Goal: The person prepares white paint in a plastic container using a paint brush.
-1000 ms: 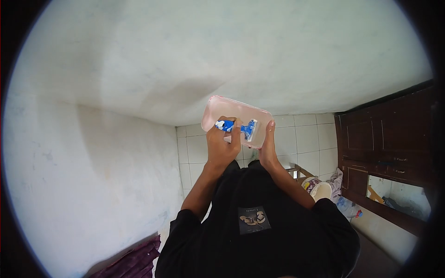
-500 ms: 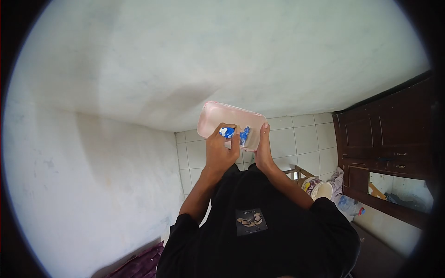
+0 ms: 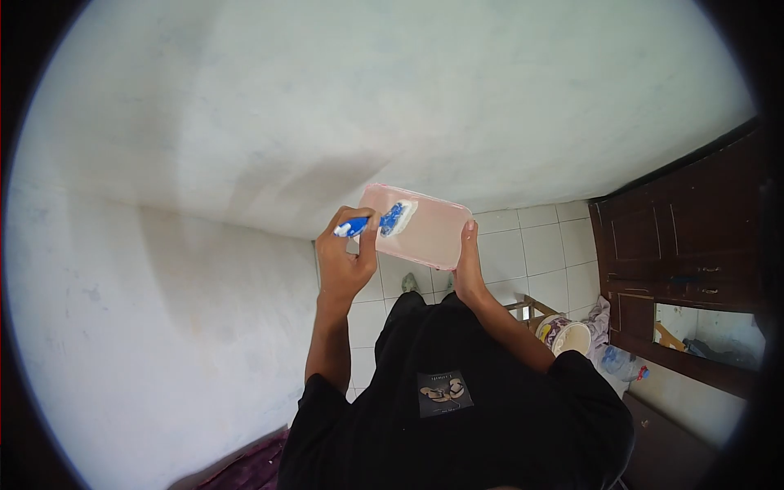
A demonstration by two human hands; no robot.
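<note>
My left hand [image 3: 346, 253] is closed around the blue handle of a paintbrush [image 3: 395, 219], which is smeared with white. The brush's bristles, coated in white, are over the left part of a shallow pink plastic container [image 3: 433, 233]. At the container's right edge, my right hand [image 3: 469, 265] grips it, with the thumb along the rim and the other fingers mostly hidden behind. White film covers much of the container's inside.
A pale, blotchy wall [image 3: 457, 98] rises close in front, and another wall [image 3: 220, 327] stands to the left. On the right are a white bucket [image 3: 570, 336], a plastic bottle [image 3: 622, 363] and a dark wooden cabinet [image 3: 670, 237]. White tiles [image 3: 502, 249] cover the floor.
My left hand has moved left with the paintbrush, from the container's right side to its left part. White-coated bristles now show clearly. My right hand keeps its grip with little movement.
</note>
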